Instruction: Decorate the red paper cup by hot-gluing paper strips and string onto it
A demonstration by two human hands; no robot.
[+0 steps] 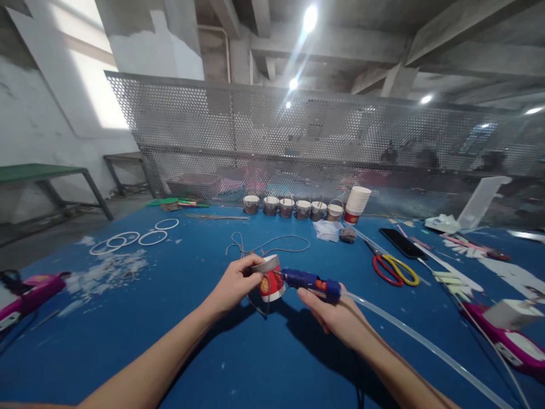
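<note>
Near the middle of the table my left hand [239, 279] is closed on a red paper cup [272, 284], which it holds tilted. Grey cord wraps the cup's rim, and a loose grey cord [293, 236] trails in a loop on the table behind it. My right hand [334, 311] grips a blue hot glue gun [310, 282], its nozzle at the cup's side just under the wrapped cord. Whether the nozzle touches the cup I cannot tell. A long clear glue stick [409, 329] runs out of the gun's back toward the lower right.
Several cord-wrapped cups [286, 208] line the back edge beside a stack of paper cups [357, 201]. At right lie scissors [394, 270], a phone [402, 243] and a magenta power strip [506, 341]. White rings [153, 237] and glue scraps [110, 272] lie at left. A perforated metal screen [276, 130] stands behind.
</note>
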